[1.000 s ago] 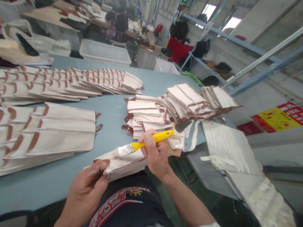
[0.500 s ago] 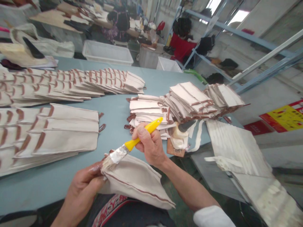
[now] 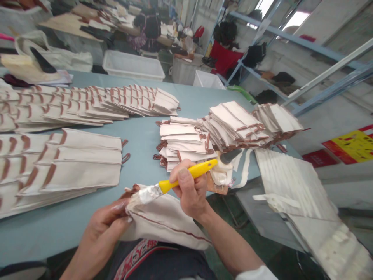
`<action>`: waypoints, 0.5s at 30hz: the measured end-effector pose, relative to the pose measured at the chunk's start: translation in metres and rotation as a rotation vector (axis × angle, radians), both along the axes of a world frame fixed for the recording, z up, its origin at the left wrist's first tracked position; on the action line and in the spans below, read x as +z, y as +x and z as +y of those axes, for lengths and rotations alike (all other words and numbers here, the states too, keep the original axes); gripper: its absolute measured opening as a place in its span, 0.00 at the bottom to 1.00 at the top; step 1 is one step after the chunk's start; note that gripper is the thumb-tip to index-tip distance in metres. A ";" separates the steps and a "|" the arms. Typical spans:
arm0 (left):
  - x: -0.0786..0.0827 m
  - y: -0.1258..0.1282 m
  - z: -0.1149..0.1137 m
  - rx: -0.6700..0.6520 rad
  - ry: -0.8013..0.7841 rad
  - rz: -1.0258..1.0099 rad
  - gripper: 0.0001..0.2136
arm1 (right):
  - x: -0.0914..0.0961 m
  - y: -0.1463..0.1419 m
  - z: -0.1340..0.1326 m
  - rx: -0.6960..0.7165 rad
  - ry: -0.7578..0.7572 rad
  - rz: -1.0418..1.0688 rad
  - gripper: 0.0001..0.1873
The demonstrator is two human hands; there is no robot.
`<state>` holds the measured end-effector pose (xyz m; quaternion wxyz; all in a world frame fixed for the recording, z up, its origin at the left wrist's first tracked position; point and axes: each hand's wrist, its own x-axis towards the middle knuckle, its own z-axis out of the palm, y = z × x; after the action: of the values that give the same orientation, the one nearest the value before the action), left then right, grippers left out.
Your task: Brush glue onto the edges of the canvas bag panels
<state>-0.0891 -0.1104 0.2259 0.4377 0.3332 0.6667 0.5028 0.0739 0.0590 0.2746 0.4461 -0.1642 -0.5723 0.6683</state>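
Note:
My right hand [image 3: 190, 192] is closed round the yellow handle of a paintbrush [image 3: 171, 182], whose bristles rest on the top corner of a cream fabric piece [image 3: 163, 219]. My left hand [image 3: 106, 225] pinches that same corner of the fabric piece from the left, at the near edge of the blue-grey table [image 3: 142, 128]. The cloth hangs over the table edge onto my lap.
Rows of cream pieces with brown loops [image 3: 87, 103] lie fanned on the left, and stacks [image 3: 186, 140] sit behind my hands. A glue-smeared board [image 3: 291, 182] stands to the right. White bins [image 3: 132, 66] and another person are beyond the table.
The brush tip slid slightly right along the fabric corner and the handle dropped to a flatter angle. My left hand kept its pinch on the cloth.

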 end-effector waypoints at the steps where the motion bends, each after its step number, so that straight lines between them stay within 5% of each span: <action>1: -0.001 0.000 -0.001 -0.018 0.012 -0.013 0.17 | 0.001 0.002 0.000 0.023 -0.021 -0.024 0.30; 4: -0.001 -0.002 0.000 -0.094 0.038 0.026 0.14 | -0.004 0.005 0.001 0.032 0.008 -0.104 0.30; 11: -0.013 -0.004 -0.012 -0.101 0.100 0.245 0.17 | -0.039 -0.003 -0.005 -0.242 0.211 -0.042 0.26; 15: -0.019 0.013 -0.031 -0.057 0.101 0.379 0.17 | -0.066 -0.002 -0.005 -0.244 0.143 -0.195 0.26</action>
<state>-0.0759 -0.1411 0.2068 0.3011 0.4623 0.7015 0.4511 0.0714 0.0537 0.2090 0.4766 -0.2645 -0.6347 0.5477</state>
